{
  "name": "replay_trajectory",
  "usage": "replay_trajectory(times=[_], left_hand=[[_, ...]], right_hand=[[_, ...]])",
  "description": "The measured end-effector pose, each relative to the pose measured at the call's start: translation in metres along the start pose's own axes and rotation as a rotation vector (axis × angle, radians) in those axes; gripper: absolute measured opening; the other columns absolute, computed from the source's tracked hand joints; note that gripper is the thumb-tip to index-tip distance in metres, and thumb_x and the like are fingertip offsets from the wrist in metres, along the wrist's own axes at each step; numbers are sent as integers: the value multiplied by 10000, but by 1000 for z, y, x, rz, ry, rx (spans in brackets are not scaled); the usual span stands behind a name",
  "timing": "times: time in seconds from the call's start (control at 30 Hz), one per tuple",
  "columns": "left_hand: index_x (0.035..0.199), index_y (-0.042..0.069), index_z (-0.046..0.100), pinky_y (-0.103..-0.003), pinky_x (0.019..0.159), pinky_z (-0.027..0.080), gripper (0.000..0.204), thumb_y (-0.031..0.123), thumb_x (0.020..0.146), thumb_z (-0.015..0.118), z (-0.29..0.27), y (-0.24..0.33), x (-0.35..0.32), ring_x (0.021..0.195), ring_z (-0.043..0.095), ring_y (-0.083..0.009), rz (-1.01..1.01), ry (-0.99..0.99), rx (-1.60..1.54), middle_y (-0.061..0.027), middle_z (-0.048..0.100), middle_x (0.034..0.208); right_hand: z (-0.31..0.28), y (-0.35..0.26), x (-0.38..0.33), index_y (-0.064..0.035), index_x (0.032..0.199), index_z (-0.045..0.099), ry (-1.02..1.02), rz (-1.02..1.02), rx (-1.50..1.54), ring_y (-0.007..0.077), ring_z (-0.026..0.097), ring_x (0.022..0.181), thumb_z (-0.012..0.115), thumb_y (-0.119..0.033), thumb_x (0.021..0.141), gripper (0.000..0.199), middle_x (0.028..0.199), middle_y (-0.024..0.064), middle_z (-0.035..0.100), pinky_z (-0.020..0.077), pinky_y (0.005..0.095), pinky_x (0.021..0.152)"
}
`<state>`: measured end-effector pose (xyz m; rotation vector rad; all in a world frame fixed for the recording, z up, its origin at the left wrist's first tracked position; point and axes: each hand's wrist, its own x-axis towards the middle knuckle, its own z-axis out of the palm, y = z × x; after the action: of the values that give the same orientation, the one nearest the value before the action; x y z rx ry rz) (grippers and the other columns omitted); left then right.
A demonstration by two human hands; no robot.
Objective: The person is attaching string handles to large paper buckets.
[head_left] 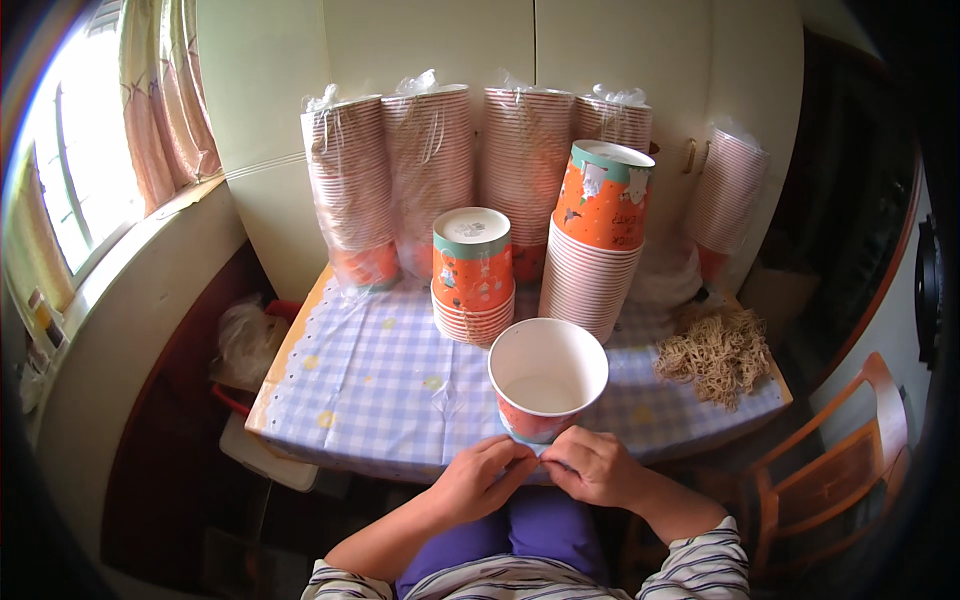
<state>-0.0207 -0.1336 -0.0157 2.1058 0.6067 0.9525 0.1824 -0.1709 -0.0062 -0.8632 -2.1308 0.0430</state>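
A large paper bucket [535, 424] with an orange and teal printed side and a white inside stands upright near the front edge of the table. Just in front of its base, my left hand [484, 474] and my right hand [596, 468] meet, fingertips pinched close together. Whatever lies between the fingers is too small to make out. Behind the bucket is a short stack of upside-down paper buckets [472, 278]. To its right rises a taller upside-down stack [598, 225], its top bucket orange with a teal band.
Several bagged stacks of paper buckets [432, 150] line the back of the checked tablecloth [380, 400]. A tangled bundle of twine [720, 355] lies at the right. A wooden chair [830, 480] stands right of the table, a red bin [232, 400] left of it.
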Motion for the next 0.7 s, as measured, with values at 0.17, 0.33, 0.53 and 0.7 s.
replay_trajectory(times=[0.17, 0.33, 0.53, 0.7], left_hand=[[897, 4, 588, -347, 607, 485, 92, 15, 815, 630, -13, 13, 26, 699, 615, -296, 217, 67, 90, -130, 605, 777], [870, 21, 590, -351, 600, 481, 101, 2, 787, 643, -27, 9, 54, 686, 605, -293, 322, 87, 255, -118, 606, 778], [825, 74, 579, -368, 650, 427, 89, 76, 778, 655, -49, -8, 106, 678, 575, -240, 524, 181, 629, -56, 560, 734], [879, 85, 600, -362, 692, 409, 109, 148, 804, 648, -60, -44, 135, 690, 581, -225, 629, 167, 757, -47, 562, 775]], right_hand=[[-16, 1, 21, -43, 930, 584, 26, -63, -47, 241, 627, 685, 700, 0, 715, 248, 824, 71, 577, 526, 325, 584], [-30, 13, 50, -38, 897, 578, 60, -125, -151, 258, 597, 652, 705, -38, 719, 218, 793, 76, 564, 494, 357, 559], [-33, 48, 90, -25, 836, 604, 72, -3, -78, 294, 605, 693, 683, 1, 704, 155, 768, 123, 591, 489, 363, 605], [-21, 83, 108, 9, 858, 663, -8, 353, 138, 146, 642, 730, 674, -74, 799, 102, 785, 101, 673, 496, 283, 641]])
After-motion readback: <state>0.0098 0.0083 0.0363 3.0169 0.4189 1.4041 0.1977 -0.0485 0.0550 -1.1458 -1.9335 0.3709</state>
